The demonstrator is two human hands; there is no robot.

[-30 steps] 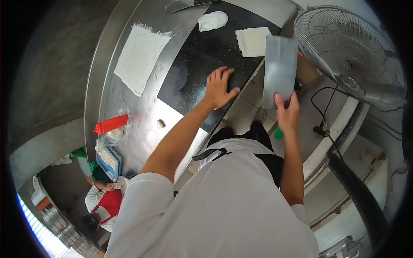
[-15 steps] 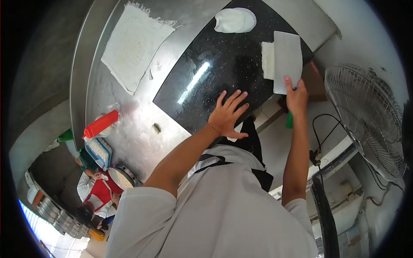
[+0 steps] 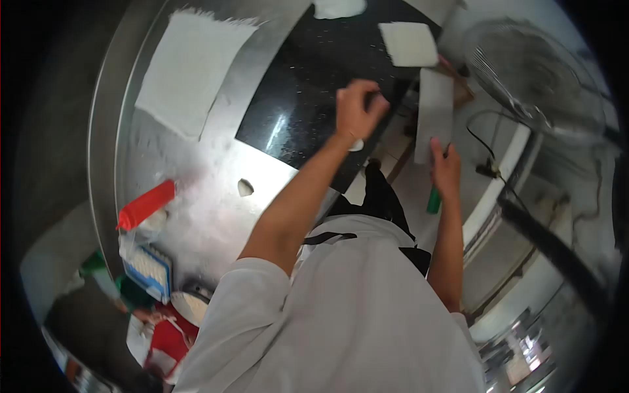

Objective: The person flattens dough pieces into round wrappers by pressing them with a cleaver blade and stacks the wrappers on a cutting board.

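Note:
My right hand (image 3: 447,171) grips the handle of a wide cleaver (image 3: 435,108), whose blade points away from me beside the board's right edge. Over the black board (image 3: 295,85) is my left hand (image 3: 359,111), its fingers curled and blurred, so whether they hold anything is unclear. A small white piece (image 3: 356,145) shows by the left wrist. The folded cream cloth (image 3: 409,44) lies at the board's far right corner. White dough (image 3: 339,6) rests at the far edge of the board.
On the steel table (image 3: 203,216) are a frayed white cloth (image 3: 190,72), a red bottle (image 3: 146,204), a small pale lump (image 3: 245,188) and a blue tray (image 3: 152,272). A co-worker in red (image 3: 169,340) is at lower left. A fan (image 3: 531,72) stands at right.
My left hand has gone from spread to curled and moved farther from me. The cleaver has come off the cream cloth toward me. The view has shifted.

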